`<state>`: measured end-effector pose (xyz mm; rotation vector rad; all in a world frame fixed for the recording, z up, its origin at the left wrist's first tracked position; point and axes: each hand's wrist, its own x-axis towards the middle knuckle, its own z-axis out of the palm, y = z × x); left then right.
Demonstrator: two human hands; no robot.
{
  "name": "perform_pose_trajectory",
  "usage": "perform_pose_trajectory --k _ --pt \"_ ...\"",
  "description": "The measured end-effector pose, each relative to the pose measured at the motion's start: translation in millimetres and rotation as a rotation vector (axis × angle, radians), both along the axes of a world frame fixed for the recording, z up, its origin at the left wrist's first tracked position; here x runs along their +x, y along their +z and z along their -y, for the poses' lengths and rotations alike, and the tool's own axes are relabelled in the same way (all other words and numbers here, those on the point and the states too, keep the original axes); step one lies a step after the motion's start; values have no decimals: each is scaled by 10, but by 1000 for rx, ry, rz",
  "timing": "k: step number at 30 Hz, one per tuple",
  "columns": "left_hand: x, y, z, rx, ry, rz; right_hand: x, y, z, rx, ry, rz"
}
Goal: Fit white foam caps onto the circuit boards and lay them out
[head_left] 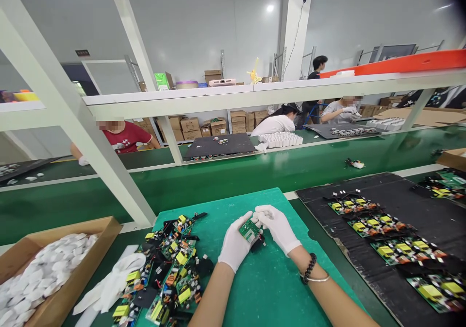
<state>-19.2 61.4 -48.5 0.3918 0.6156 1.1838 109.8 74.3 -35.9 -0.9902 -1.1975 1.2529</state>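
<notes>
Both of my hands wear white gloves and meet over a teal mat (pixel 287 278). A small green circuit board (pixel 249 229) is held in my left hand (pixel 235 242), its flat side tilted up toward me. Some black parts hang beneath the board's lower right edge. My right hand (pixel 277 225) is at the board's upper right corner, thumb and fingers pinched together there. Whatever lies between those fingertips is too small to make out. Left of my hands, a heap of circuit boards (pixel 182 258) with yellow and black components covers part of the mat.
A cardboard box (pixel 105 232) of white pieces stands at the left, near loose white gloves (pixel 112 281). Rows of boards (pixel 404 247) lie on a black sheet (pixel 313 196) at the right. Beyond runs a green conveyor belt (pixel 233 176) under a white shelf frame (pixel 204 101). Co-workers sit across it.
</notes>
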Motion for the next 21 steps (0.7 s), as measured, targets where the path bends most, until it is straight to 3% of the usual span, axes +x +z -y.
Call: perform_pose_trajectory --k 8,13,17,21 --pt "-26 -58 -18 41 -15 12 46 110 36 -30 -16 83" --pt "-34 -114 -22 95 -59 73 69 94 37 -105 88 -56" --pt "20 -74 9 112 -23 59 96 53 14 -204 119 -142" --pt "61 -27 7 16 -40 -8 111 73 18 -241 91 -42"
